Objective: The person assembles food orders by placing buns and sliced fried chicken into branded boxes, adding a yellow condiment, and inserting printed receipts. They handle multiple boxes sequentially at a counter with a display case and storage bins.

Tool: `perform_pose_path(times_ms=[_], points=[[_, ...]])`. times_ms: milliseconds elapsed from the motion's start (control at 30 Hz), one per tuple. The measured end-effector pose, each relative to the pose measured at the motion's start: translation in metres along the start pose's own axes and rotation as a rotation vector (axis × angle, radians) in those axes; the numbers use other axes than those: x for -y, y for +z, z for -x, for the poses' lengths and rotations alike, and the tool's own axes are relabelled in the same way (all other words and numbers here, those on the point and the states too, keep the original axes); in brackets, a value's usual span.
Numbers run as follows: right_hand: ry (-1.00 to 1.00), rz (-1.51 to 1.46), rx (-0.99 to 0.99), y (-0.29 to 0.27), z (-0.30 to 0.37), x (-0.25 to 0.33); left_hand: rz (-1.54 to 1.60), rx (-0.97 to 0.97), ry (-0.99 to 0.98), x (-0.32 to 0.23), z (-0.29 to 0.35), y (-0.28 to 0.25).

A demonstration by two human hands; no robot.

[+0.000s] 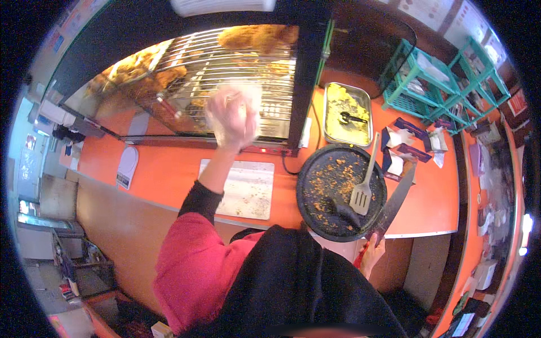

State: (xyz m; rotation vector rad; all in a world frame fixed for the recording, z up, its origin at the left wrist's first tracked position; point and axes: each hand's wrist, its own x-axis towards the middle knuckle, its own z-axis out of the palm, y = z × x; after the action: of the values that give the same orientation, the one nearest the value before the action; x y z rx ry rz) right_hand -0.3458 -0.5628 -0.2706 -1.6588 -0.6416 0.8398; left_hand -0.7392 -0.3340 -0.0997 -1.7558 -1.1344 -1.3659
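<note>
My left hand [234, 115], in what looks like a clear plastic glove, is raised at the front of a lit warming cabinet [293, 127]. Motion smears its fingers, so I cannot tell whether it holds anything. Behind it, golden fried pieces [258, 38] lie on a wire rack [197, 56]. My right hand [372, 256] is closed round the red handle of a large knife [394, 205], its broad blade angled up and away to the right. Left of the blade, a round black pan [307, 205] holds brown crumbs and a slotted spatula [361, 197].
A crumb-strewn white cutting board [239, 197] lies on the orange counter [169, 172] below the cabinet. Behind the pan stands a metal tray [327, 135] of yellow food with a black utensil. Small open boxes [394, 163] and teal baskets [414, 101] are to the right.
</note>
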Motion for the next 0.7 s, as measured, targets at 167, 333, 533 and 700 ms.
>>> perform_pose_path(times_ms=[167,333,533,700], points=[[-0.081,0.018,0.138,0.067,0.043,0.014,-0.182,0.449,-0.286,0.085,-0.095,0.048],[0.034,-0.144,0.184,0.113,0.099,0.010,0.077,0.570,-0.363,0.121,-0.104,0.059],[0.082,-0.165,0.299,0.139,0.150,0.013,0.393,0.281,-0.279,0.123,-0.089,-0.014],[0.169,0.211,0.454,0.157,0.158,-0.002,0.419,0.661,-0.458,0.071,0.058,-0.111]])
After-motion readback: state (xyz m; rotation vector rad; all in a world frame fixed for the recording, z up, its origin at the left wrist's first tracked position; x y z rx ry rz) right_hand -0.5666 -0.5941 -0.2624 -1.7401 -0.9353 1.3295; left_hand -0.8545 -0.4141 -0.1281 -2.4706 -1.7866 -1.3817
